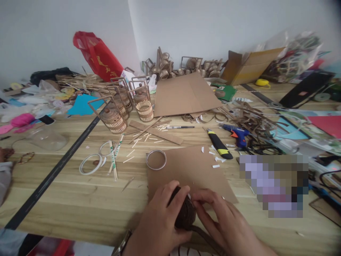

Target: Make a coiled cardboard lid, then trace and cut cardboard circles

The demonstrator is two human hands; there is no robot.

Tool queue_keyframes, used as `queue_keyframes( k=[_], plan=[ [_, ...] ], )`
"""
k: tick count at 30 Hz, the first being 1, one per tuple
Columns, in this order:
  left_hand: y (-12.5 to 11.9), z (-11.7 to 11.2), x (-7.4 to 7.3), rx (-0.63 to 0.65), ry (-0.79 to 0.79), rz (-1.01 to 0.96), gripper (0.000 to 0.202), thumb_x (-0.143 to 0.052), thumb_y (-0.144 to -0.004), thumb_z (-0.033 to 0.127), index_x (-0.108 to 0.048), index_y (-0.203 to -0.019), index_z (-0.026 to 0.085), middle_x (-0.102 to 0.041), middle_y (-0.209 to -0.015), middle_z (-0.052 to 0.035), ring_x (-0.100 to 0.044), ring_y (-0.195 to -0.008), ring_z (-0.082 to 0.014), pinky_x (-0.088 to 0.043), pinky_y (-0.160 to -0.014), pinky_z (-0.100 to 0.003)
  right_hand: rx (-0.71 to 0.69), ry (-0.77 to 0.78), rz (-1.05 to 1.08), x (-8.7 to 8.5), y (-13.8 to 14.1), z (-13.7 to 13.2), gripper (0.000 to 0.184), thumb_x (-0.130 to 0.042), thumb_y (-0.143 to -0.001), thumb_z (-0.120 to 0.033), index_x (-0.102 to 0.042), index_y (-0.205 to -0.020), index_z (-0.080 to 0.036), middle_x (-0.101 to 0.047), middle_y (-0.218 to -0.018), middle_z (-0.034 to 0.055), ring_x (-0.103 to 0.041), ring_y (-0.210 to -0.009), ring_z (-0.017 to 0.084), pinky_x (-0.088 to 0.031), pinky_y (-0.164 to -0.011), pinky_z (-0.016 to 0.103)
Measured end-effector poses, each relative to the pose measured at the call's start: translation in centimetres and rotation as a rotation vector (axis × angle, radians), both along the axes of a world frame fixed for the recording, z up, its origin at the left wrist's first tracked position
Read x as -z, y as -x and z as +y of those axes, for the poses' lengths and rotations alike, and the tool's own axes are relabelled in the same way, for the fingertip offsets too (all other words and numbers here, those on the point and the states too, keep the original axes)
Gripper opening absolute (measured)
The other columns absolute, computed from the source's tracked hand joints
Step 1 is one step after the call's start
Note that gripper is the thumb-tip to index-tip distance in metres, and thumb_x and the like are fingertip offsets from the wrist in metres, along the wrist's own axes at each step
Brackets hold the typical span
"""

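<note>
My left hand (157, 220) is wrapped around a dark brown coil of flat strip (187, 212), fingers over its top and thumb below. My right hand (226, 220) is closed, its thumb and fingertips pinched at the coil's right edge; exactly what lies between them is hidden. A loose tail of the strip (204, 234) runs from the coil's bottom under my right hand. Both hands are over the near edge of a cardboard sheet (176, 174). On the sheet's far left corner sits a ring of tape (156, 160).
A utility knife (220, 144) and blue glue gun (237, 134) lie right of centre. Small lidded baskets (113, 119) and an open one (145, 111) stand behind scattered sticks (146, 137). Two tape rings (90, 164) lie left. Another person's sleeve (5, 181) shows at far left.
</note>
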State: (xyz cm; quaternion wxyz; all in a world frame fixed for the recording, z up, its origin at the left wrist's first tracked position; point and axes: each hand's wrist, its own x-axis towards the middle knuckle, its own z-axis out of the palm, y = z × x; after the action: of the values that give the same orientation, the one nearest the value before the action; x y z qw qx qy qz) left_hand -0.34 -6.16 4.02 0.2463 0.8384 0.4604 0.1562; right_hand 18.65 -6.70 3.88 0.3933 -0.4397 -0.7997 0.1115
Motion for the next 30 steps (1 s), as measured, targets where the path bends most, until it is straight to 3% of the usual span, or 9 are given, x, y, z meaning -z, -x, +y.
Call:
queue_keyframes(
  k=[6, 18, 30],
  plan=[
    [-0.2, -0.1, 0.0, -0.036, -0.008, -0.025, 0.094, -0.086, -0.059, 0.009, -0.047, -0.143, 0.022, -0.052, -0.143, -0.0199, -0.056, -0.128, -0.0388, -0.052, -0.104, -0.057, 0.009, 0.078, 0.008, -0.2, -1.0, 0.1, 0.022, -0.051, -0.095, -0.010, -0.054, -0.109, -0.027, -0.075, -0.088, -0.0007, -0.075, -0.072, 0.014, -0.060, -0.065, 0.020],
    [-0.3, 0.2, -0.2, -0.051, 0.028, 0.029, 0.094, -0.088, -0.059, 0.009, -0.047, -0.143, 0.023, -0.051, -0.143, -0.0196, -0.055, -0.129, -0.0397, -0.052, -0.103, -0.059, 0.002, -0.106, -0.044, -0.5, -0.6, -0.5, 0.029, -0.052, -0.090, -0.002, -0.049, -0.109, -0.024, -0.071, -0.083, 0.0033, -0.072, -0.074, 0.021, -0.057, -0.063, 0.030],
    [-0.5, 0.4, -0.5, -0.014, 0.045, 0.029, 0.097, -0.093, -0.055, 0.014, -0.049, -0.142, 0.022, -0.054, -0.142, -0.0195, -0.058, -0.124, -0.0403, -0.054, -0.101, -0.058, -0.006, -0.096, 0.014, -0.1, -0.3, 0.4, 0.025, -0.046, -0.087, -0.001, -0.045, -0.096, -0.024, -0.064, -0.075, -0.0001, -0.065, -0.063, 0.016, -0.055, -0.057, 0.025]
  ],
)
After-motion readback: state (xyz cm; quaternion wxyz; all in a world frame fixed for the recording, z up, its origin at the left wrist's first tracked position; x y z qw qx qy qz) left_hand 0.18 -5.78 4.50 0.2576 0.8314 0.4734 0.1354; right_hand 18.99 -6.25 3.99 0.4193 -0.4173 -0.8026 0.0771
